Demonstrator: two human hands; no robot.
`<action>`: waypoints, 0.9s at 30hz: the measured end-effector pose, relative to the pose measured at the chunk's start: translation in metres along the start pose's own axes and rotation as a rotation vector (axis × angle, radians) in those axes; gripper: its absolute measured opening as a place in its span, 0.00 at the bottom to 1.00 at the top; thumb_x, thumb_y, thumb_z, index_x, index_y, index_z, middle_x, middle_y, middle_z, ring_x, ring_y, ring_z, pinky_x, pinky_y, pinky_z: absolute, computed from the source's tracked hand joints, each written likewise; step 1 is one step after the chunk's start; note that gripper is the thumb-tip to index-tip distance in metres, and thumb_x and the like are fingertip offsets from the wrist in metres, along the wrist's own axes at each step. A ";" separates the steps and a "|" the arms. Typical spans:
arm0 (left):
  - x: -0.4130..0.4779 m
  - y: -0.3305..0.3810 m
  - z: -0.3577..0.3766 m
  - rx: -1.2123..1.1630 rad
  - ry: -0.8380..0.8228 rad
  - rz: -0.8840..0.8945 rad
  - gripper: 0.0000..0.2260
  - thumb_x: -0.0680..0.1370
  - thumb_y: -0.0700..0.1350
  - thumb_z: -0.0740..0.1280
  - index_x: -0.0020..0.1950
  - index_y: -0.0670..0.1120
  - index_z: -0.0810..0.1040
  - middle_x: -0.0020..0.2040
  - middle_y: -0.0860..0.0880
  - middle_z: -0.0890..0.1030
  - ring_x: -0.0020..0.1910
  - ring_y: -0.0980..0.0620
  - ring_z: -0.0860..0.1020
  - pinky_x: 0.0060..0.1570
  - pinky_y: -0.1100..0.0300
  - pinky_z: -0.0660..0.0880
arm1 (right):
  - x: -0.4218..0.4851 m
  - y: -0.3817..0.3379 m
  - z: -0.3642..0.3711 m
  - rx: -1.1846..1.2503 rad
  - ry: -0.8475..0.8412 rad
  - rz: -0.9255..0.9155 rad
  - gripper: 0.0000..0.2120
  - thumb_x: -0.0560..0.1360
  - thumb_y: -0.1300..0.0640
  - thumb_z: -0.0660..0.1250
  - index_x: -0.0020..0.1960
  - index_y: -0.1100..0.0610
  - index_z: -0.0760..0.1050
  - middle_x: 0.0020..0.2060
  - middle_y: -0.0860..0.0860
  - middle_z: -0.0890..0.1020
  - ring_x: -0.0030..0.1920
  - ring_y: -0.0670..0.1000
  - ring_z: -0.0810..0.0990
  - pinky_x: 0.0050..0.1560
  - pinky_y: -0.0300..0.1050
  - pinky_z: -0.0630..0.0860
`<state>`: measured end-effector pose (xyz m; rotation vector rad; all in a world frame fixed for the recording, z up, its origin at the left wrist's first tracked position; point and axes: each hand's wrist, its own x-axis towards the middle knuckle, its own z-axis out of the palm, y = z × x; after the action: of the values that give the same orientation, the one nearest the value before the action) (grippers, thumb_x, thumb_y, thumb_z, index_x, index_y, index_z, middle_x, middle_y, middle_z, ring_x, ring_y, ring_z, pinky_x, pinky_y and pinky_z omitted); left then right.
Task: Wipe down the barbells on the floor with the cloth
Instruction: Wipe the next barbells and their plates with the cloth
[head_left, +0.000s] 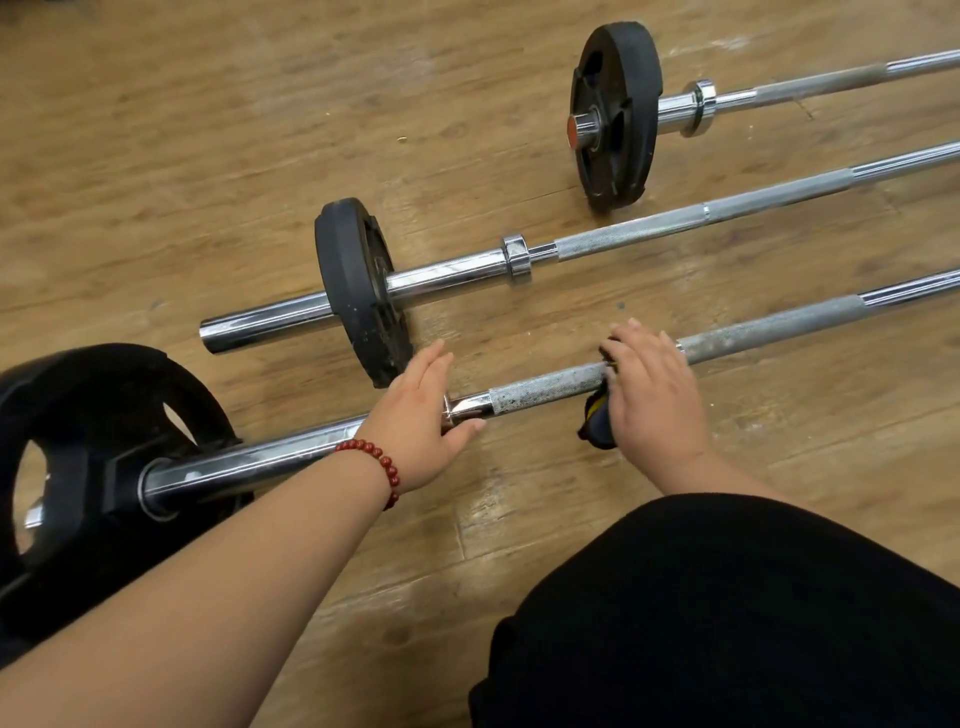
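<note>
Three chrome barbells lie side by side on the wooden floor. The nearest barbell (545, 387) runs from a black plate (78, 467) at lower left up to the right. My left hand (423, 415) rests on its collar with straight fingers and the thumb under the bar. My right hand (652, 384) presses a dark cloth with a yellow edge (597, 421) around the knurled shaft; the cloth hangs below the bar. The middle barbell (623, 239) and the far barbell (810, 85) lie beyond, untouched.
The middle bar carries a black plate (358, 291) close to my left hand. The far bar has a black plate (615, 114) with a red end cap. My knee in black trousers (727, 623) fills the lower right. Bare wooden floor (208, 130) lies at upper left.
</note>
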<state>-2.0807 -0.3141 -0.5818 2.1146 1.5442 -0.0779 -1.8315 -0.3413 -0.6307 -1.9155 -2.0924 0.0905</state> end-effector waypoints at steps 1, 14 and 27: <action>0.002 -0.002 -0.002 -0.012 -0.012 -0.021 0.36 0.76 0.59 0.64 0.77 0.44 0.54 0.78 0.52 0.49 0.75 0.50 0.55 0.72 0.56 0.57 | 0.003 -0.012 0.000 0.044 -0.047 -0.045 0.22 0.78 0.55 0.51 0.63 0.63 0.75 0.62 0.58 0.78 0.66 0.57 0.73 0.73 0.47 0.56; -0.019 -0.007 0.012 0.110 0.036 0.036 0.28 0.78 0.62 0.57 0.73 0.48 0.61 0.71 0.51 0.67 0.68 0.51 0.67 0.67 0.55 0.63 | 0.065 -0.009 -0.045 0.199 -0.953 -0.168 0.17 0.83 0.53 0.55 0.70 0.43 0.68 0.68 0.45 0.71 0.67 0.49 0.69 0.66 0.44 0.64; -0.037 -0.005 0.027 0.133 0.037 0.060 0.32 0.76 0.64 0.56 0.75 0.49 0.57 0.74 0.51 0.63 0.73 0.53 0.62 0.71 0.56 0.57 | 0.091 -0.020 -0.044 0.303 -1.287 -0.103 0.13 0.80 0.48 0.60 0.61 0.33 0.74 0.59 0.46 0.77 0.57 0.50 0.75 0.62 0.47 0.71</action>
<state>-2.0916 -0.3572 -0.5941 2.2763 1.5330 -0.1242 -1.8451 -0.2613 -0.5673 -1.6585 -2.5457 1.9073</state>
